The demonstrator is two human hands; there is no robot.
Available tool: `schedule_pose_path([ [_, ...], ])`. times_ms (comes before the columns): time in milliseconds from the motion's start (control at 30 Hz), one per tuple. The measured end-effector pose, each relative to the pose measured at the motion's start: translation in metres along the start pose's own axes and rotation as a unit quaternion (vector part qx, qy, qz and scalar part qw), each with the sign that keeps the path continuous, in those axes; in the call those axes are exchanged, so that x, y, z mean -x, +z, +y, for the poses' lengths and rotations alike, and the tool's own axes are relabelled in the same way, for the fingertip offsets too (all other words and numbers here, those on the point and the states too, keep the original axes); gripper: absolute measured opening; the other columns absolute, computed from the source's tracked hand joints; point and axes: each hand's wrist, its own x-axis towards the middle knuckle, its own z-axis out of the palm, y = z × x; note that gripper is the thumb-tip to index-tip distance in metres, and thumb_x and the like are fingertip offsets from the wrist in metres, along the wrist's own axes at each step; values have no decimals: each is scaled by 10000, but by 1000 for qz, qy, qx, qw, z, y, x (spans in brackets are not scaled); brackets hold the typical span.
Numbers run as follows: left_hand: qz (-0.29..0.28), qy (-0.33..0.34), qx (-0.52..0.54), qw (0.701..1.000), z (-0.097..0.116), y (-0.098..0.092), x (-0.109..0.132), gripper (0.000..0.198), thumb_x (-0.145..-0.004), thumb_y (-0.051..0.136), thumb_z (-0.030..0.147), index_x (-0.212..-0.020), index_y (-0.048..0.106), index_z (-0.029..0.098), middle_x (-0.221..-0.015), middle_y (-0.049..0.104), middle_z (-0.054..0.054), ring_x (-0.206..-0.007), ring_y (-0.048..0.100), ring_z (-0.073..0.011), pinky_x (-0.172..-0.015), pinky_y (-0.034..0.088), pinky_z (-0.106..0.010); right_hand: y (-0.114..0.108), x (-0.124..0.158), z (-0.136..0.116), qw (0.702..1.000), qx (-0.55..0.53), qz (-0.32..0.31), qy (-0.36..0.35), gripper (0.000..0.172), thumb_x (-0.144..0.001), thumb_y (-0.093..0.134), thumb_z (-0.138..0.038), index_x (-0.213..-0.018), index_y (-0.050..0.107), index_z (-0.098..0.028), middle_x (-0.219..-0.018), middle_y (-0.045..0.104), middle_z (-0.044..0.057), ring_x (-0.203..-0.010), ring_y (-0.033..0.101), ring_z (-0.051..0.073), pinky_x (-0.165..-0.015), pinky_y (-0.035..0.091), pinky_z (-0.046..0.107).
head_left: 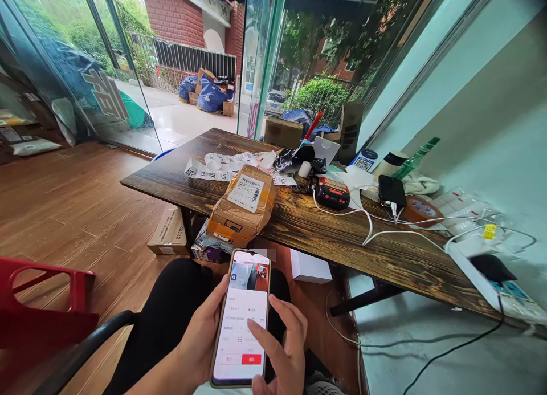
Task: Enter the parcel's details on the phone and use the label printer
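Left fingers [217, 299] clasp the phone [234, 341]; right fingers [265, 339], spread, hover by its on-screen form [237, 304], apparently not yet confirmed; a labelled box [243, 212] sits beyond the phone.

On the phone [234, 304] I hold, the red button [251, 359] seems to read 确认; the label [247, 191] on the box [237, 218] is too small to read.

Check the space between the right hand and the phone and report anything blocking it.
Nothing visible is in the way. The right hand has its index finger over the screen of the phone, which the left hand holds. The taped cardboard box lies beyond the phone, not between.
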Motion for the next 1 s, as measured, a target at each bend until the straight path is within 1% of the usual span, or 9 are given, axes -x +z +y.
schedule_pose_path([
  [200, -7, -5, 18, 1000, 0, -2, 0, 565, -825, 538, 485, -1190, 561, 54, -930, 724, -152, -815, 682, -258, -760, 508, -342, 1, 7, -4, 1000, 14, -21, 5, 458, -895, 267, -559, -1094, 623, -351, -1370, 367, 30, -1145, 362, 318, -887, 374, 503],
  [300, -1, 14, 24, 1000, -1, -1, -1, 530, -843, 529, 450, -1204, 553, 63, -934, 728, -137, -891, 675, -267, -825, 495, -346, 1, 14, -1, 999, 35, -28, 10, 281, -862, 480, -446, -1094, 630, -399, -1356, 407, 10, -1178, 379, 339, -886, 422, 529],
  [333, 0, 17, 24, 1000, -1, -1, -1, 524, -845, 531, 443, -1207, 552, 65, -930, 730, -132, -908, 672, -269, -842, 490, -348, 2, 17, 0, 999, 41, -31, 18, 279, -829, 555, -397, -1099, 628, -404, -1339, 432, 16, -1183, 390, 348, -881, 439, 539],
  [433, -5, 12, 31, 999, -1, 1, -1, 540, -842, 528, 452, -1203, 552, 51, -920, 730, -140, -931, 667, -280, -867, 482, -359, 1, 22, 2, 997, 33, -57, 50, 394, -754, 664, -387, -1144, 605, -393, -1279, 506, 53, -1168, 444, 372, -874, 461, 582],
  [567, -6, 13, 30, 999, 0, 2, -1, 537, -851, 510, 449, -1191, 554, 36, -906, 729, -151, -914, 672, -279, -841, 492, -355, -2, 24, 3, 994, -5, -83, 67, 501, -693, 682, -534, -1160, 596, -374, -1236, 554, 77, -1153, 480, 389, -892, 443, 626],
  [700, 15, 15, 7, 1000, -1, 2, 0, 533, -848, 508, 465, -1183, 565, 54, -884, 733, -141, -850, 685, -278, -760, 514, -350, -3, 17, 0, 997, -19, -33, 65, 429, -743, 637, -503, -1151, 592, -378, -1265, 529, 67, -1169, 454, 373, -895, 432, 600],
  [767, 28, 24, -3, 999, -2, 3, 0, 509, -837, 536, 456, -1168, 582, 72, -887, 736, -129, -853, 686, -278, -783, 514, -360, 0, 12, 0, 996, -45, 9, 83, 470, -787, 564, -522, -1224, 528, -355, -1287, 499, 81, -1166, 448, 361, -907, 414, 582],
  [900, 61, 37, -9, 997, -2, 6, 1, 486, -826, 565, 440, -1136, 613, 69, -864, 740, -127, -886, 681, -292, -847, 507, -382, 17, 10, 6, 968, -159, 63, 185, 710, -782, 470, -642, -1365, 339, -257, -1315, 449, 148, -1154, 483, 358, -881, 454, 531],
  [1000, 71, 35, -15, 997, 0, 3, -2, 508, -824, 569, 427, -1187, 586, 72, -887, 736, -143, -908, 673, -327, -855, 508, -432, 31, 17, 16, 930, -240, 71, 269, 638, -773, 549, -582, -1300, 451, -236, -1259, 536, 144, -1121, 540, 340, -856, 514, 479],
])
